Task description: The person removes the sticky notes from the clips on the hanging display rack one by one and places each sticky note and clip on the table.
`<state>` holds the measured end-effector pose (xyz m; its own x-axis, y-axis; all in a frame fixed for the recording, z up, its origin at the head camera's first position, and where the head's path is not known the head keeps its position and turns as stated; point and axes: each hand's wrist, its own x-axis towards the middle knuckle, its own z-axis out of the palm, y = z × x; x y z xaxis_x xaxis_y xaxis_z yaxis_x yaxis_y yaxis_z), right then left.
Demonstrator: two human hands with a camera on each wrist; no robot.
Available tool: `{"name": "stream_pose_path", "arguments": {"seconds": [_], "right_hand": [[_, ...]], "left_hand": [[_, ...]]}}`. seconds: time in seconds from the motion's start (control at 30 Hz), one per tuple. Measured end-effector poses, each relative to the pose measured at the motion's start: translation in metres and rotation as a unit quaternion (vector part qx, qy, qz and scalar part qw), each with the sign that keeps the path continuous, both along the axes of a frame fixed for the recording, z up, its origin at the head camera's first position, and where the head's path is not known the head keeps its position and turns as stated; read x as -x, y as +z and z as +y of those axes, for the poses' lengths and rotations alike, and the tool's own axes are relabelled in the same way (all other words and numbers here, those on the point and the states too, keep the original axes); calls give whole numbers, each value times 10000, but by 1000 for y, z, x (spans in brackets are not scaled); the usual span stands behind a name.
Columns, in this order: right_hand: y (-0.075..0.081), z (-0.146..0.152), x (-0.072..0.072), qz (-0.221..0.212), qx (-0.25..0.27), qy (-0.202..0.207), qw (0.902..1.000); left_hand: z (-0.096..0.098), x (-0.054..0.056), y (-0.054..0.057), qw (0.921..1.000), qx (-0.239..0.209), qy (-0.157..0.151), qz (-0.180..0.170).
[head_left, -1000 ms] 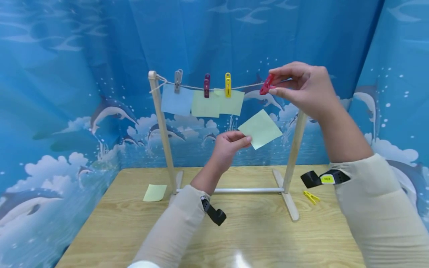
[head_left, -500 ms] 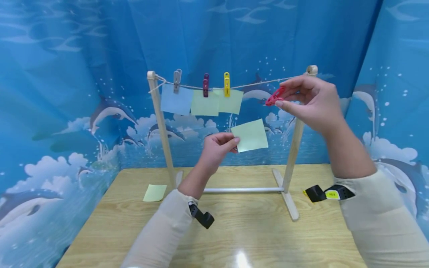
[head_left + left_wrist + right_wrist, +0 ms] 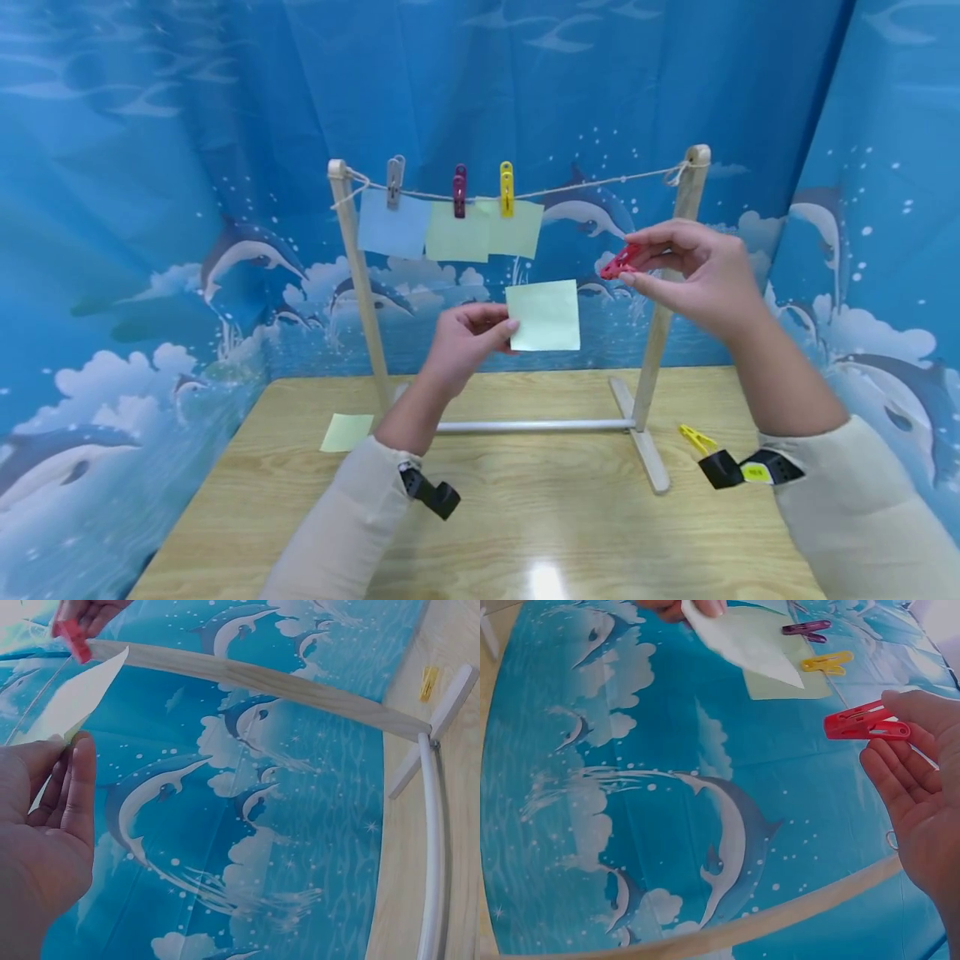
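Note:
My left hand (image 3: 461,346) pinches a pale green sticky note (image 3: 545,317) by its left edge, below the string (image 3: 592,185). To its right, my right hand (image 3: 697,271) holds a red clothespin (image 3: 619,262) between thumb and fingers, apart from the note and the string. In the right wrist view the thumb and fingertips are on the handles of the red clothespin (image 3: 866,724). On the string hang a blue note (image 3: 393,227) under a grey clothespin (image 3: 395,182), and two overlapping green notes (image 3: 457,237) under a dark red clothespin (image 3: 460,190) and a yellow clothespin (image 3: 507,188).
The string runs between a left wooden post (image 3: 360,267) and a right wooden post (image 3: 663,317), joined low by a white bar (image 3: 536,426). Another note (image 3: 347,432) lies on the table (image 3: 495,525) at left. A loose yellow clothespin (image 3: 696,439) lies at right.
My right hand has come down from the string with the red clothespin. My left hand has shifted left and slightly down, and the note has turned from a diamond to nearly square-on.

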<state>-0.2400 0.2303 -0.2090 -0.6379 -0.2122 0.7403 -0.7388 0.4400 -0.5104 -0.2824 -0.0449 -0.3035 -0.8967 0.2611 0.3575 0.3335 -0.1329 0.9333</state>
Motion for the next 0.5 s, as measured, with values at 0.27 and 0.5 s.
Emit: {"name": "stream_pose_path", "arguments": {"seconds": [0.27, 0.5], "right_hand": [[-16, 11, -4, -207, 59, 54, 9998], [-32, 20, -12, -326, 129, 41, 9994]], "left_hand": [[-18, -6, 1, 9995, 256, 158, -65], [-33, -14, -2, 9977, 487, 451, -110]]}}
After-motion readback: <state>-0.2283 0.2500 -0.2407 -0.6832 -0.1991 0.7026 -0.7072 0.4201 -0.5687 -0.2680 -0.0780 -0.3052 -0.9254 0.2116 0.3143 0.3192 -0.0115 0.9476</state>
